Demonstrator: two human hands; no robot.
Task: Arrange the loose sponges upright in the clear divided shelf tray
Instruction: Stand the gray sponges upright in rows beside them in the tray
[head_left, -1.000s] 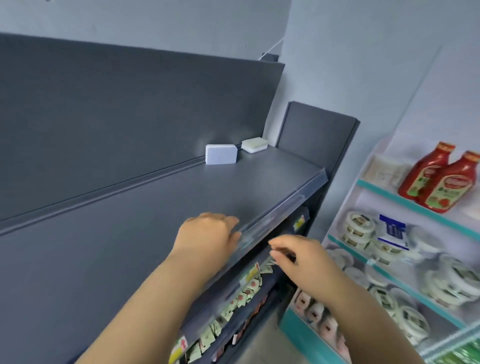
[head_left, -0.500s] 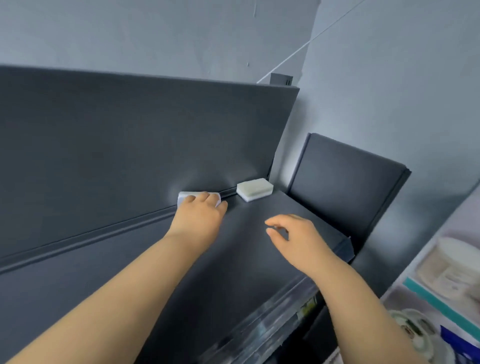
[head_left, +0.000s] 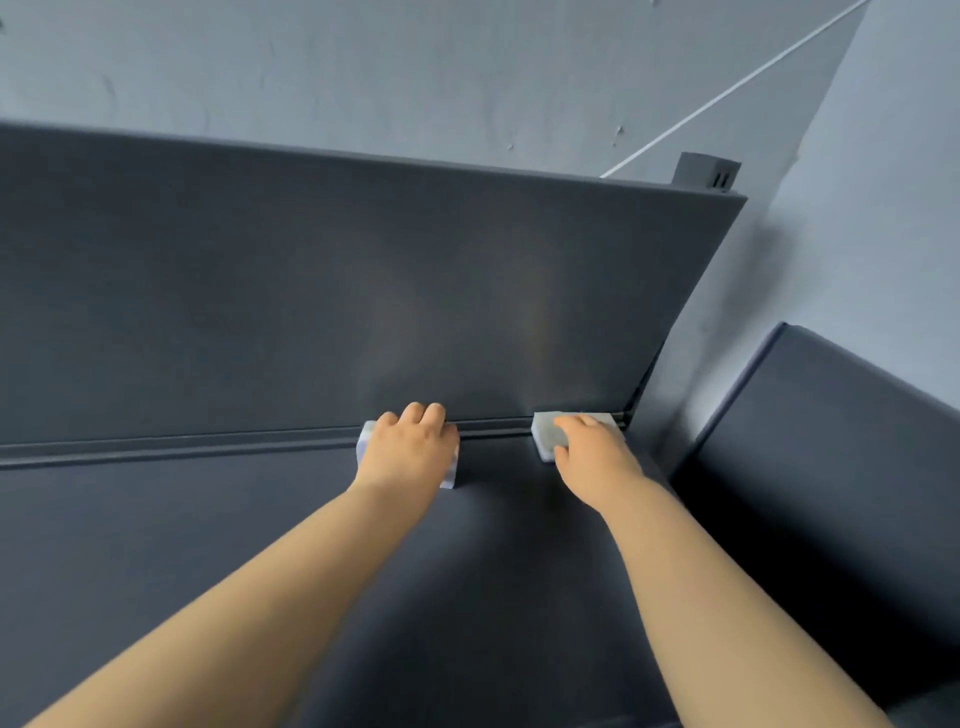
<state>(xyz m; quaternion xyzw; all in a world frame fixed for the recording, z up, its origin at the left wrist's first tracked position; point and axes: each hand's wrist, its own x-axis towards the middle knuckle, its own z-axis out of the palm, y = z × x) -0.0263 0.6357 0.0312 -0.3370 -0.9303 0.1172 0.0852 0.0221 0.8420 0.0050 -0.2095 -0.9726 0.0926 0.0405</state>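
Count: 2 sponges, 2 hands, 1 shelf (head_left: 208, 519), all in the head view. Left sponge (head_left: 367, 439) sits at the rear of the shelf against the back panel (head_left: 311, 286). It is mostly covered by the left hand (head_left: 408, 447), with only a pale bluish-white corner showing on each side. The hand's fingers are curled over the sponge's far top edge, gripping it. Right sponge (head_left: 545, 434) is well apart from the left one, in the rear right corner where the back panel ends, near the side panel (head_left: 831, 441). The right hand (head_left: 592, 452) lies on top of it with fingers laid across. Can't tell if that hand actually grips or just rests, thumb side is hidden. Hands are apart, one per sponge. Delta vs 0.5 s ago: right hand was in the air short of its sponge and is now on it. Left hand was already on its sponge and has moved further over it. Look: both are small rectangular blocks. The right one lies flat, off-white with a greyish top face. The left one's pose is unclear under the hand. Behind is a grey wall (head_left: 467, 67) with one thin white cable (head_left: 727, 88) and one small dark box (head_left: 706, 174) above the panel's right end.
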